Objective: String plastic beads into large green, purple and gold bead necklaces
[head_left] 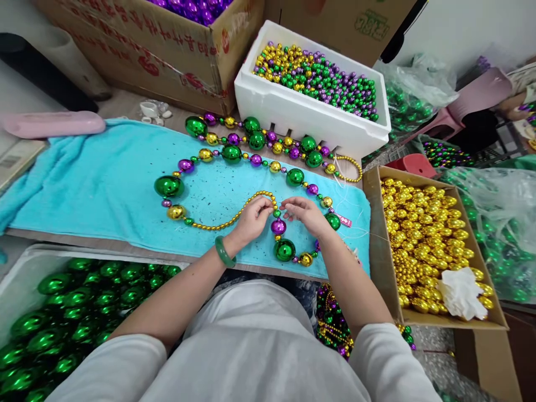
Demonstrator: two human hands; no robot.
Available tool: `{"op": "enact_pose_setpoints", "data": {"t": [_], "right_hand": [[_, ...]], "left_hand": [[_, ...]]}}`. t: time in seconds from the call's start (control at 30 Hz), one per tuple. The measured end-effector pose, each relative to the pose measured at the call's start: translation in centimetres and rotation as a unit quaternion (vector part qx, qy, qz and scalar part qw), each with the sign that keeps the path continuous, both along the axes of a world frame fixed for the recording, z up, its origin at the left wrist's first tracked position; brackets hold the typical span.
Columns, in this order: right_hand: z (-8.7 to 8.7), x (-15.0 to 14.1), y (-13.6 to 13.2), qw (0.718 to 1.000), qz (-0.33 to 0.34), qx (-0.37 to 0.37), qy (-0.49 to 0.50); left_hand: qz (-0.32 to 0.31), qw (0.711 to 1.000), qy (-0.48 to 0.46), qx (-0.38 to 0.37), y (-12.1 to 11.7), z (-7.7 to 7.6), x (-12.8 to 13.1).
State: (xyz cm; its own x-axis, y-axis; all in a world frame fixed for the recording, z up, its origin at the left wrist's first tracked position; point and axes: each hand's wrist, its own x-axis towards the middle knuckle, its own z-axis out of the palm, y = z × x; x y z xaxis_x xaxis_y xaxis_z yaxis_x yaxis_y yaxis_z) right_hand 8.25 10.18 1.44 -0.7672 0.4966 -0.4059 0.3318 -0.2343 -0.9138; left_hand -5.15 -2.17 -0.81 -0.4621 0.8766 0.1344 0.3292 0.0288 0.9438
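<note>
A long bead string [231,154] of green, purple and gold balls loops over a turquoise towel [100,184]. My left hand [252,219], with a green bangle on the wrist, pinches the string where the small gold beads end. My right hand [307,215] pinches the same string just to the right, above a purple ball [278,226] and a large green ball [285,249]. A thin white thread trails off to the right of my right hand.
A white foam box [293,114] of small mixed beads stands behind the towel. A cardboard box [373,223] of gold balls sits at the right, a bin [25,262] of large green balls at the lower left. More cardboard boxes stand at the back.
</note>
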Motion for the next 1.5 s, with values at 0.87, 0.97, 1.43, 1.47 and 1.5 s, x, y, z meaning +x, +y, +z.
{"op": "enact_pose_setpoints", "data": {"t": [0.87,0.97,1.43,1.47,1.5], "right_hand": [[-0.2,-0.5,-1.4,0.995,0.022,0.033,-0.09],[-0.4,-0.2,-0.8,0.995,0.001,-0.081,-0.049],[-2.7,-1.0,-0.6,0.971,-0.02,-0.237,0.018],[-2.6,-1.0,-0.6,0.971,-0.031,-0.236,0.016],[-2.6,-1.0,-0.5,0.971,-0.039,-0.234,0.015]], "left_hand": [[0.043,0.998,0.024,-0.037,0.3,-1.6,1.6],[0.05,0.998,0.008,-0.028,0.4,-1.4,1.4],[0.062,0.992,-0.104,-0.02,0.9,-1.8,1.4],[0.063,0.992,-0.106,-0.017,0.9,-1.9,1.4],[0.064,0.992,-0.109,-0.015,0.9,-1.9,1.4]]}}
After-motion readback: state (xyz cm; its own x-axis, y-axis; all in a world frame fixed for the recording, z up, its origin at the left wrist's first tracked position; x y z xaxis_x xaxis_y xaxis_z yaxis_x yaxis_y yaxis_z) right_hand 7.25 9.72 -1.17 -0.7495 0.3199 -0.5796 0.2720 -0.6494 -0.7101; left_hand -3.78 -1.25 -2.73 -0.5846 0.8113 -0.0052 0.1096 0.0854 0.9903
